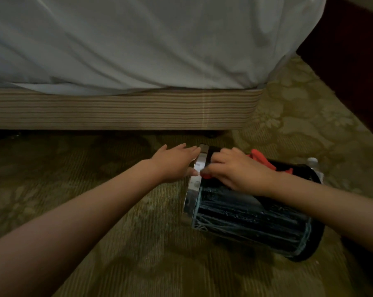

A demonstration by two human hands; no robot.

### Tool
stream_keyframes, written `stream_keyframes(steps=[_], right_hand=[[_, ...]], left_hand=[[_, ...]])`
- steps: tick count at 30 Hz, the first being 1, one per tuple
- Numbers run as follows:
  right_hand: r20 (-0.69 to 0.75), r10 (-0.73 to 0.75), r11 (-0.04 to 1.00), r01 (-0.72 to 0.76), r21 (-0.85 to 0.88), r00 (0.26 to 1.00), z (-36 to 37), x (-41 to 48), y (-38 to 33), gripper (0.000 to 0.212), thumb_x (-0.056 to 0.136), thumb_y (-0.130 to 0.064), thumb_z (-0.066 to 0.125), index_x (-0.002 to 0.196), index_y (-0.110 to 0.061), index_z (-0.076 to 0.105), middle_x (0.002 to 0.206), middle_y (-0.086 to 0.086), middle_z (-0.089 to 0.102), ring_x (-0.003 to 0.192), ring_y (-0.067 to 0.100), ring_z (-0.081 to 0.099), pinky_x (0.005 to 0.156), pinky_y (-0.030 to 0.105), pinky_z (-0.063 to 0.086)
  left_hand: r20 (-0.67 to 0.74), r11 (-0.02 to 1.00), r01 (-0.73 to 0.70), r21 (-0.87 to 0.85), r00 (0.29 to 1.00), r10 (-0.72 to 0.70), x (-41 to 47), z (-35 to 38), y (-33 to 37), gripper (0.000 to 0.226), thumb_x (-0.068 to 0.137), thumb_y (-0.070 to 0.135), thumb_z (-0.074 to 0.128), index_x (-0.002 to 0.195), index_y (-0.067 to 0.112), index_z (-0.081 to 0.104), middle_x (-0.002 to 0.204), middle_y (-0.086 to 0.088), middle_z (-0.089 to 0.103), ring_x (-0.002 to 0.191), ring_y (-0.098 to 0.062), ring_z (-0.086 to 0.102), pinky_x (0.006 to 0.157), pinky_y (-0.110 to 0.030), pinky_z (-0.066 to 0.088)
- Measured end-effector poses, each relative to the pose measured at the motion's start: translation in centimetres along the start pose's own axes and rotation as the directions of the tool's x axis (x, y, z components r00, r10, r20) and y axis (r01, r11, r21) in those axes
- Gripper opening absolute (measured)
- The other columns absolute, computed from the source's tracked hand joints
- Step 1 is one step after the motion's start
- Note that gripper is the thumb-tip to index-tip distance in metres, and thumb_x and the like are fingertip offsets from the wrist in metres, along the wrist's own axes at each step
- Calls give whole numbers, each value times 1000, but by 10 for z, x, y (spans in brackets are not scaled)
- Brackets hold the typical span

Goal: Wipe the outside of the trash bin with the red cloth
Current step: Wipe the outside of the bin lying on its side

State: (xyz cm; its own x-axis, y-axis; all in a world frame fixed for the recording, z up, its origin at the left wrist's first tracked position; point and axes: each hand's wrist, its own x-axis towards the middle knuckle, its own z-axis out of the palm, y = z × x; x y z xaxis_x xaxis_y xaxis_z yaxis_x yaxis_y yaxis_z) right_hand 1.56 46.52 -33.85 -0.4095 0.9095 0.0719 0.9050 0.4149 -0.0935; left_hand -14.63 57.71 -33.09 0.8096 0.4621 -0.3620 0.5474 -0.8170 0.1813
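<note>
Trash bin (245,215): laid sideways on carpet (138,243)
Left hand (172,163): pressed flat on rim (195,183)
Right hand (234,168): red cloth (260,157) is gripped

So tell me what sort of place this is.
Likely a hotel bedroom: a bed with a white sheet hanging over a striped fabric base, a patterned olive-gold carpet, and a small black cylindrical trash bin with a shiny metal rim lying on its side, a red cloth on it.
</note>
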Motion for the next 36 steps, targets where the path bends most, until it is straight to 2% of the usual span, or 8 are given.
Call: stream_keyframes(steps=[4,10,15,23,26,30,33,36], right_hand=[[-25,406,912,-407,-44,914,-2,18,28,30,97,-23,43,122,-24,57,109,3,52,103,23,48,84,35,38],[7,-102,985,102,-139,995,2,-11,-1,30,79,-22,58,109,-23,65,93,0,60,80,18,53,66,30,38],[-10,257,963,-257,-84,966,0,2,27,34,97,-29,40,130,-31,51,108,-1,52,99,20,47,77,29,28],[3,371,928,-371,-31,929,0,-30,49,66,87,-60,34,145,-46,6,123,-3,47,102,16,51,85,35,44],[39,410,912,-410,-5,911,-5,-32,51,64,88,-54,44,144,-43,16,115,-4,50,99,14,50,85,32,42],[-11,339,936,-338,-94,941,-17,-21,54,57,87,-28,54,140,-37,34,94,-6,36,82,12,39,66,27,34],[-86,444,889,-450,-82,892,-29,-12,61,49,87,-34,57,133,-34,43,95,-7,34,86,16,47,66,27,35],[23,430,902,-428,-60,902,-23,-3,59,45,84,-51,55,124,-33,50,96,-5,36,87,12,41,73,29,37]], left_hand=[[33,998,3,-66,999,-1,3,-3,0,70,92,38,50,148,25,11,157,9,8,144,-18,6,114,-50,20],[42,997,-12,-77,999,15,-1,1,-7,73,90,37,53,148,28,9,156,13,8,144,-14,8,113,-49,23],[18,999,-33,14,999,32,4,-5,-2,68,92,36,50,148,28,10,156,12,6,144,-15,7,113,-50,22],[41,998,-59,-32,997,60,12,-4,-6,71,91,34,52,147,30,8,155,16,2,144,-13,5,114,-48,21],[56,997,-47,-61,997,50,14,-5,-4,72,91,32,53,148,30,9,156,15,3,144,-13,6,115,-46,22],[69,994,-50,-92,996,57,13,-5,-4,73,91,32,54,148,29,8,156,14,2,144,-14,5,115,-44,20],[101,993,-47,-108,993,58,11,-5,-5,81,88,34,58,148,28,4,156,14,-1,144,-14,3,116,-46,19],[105,996,-41,-84,993,49,11,-4,-4,87,86,33,62,148,28,1,156,13,-3,144,-15,2,116,-47,20]])
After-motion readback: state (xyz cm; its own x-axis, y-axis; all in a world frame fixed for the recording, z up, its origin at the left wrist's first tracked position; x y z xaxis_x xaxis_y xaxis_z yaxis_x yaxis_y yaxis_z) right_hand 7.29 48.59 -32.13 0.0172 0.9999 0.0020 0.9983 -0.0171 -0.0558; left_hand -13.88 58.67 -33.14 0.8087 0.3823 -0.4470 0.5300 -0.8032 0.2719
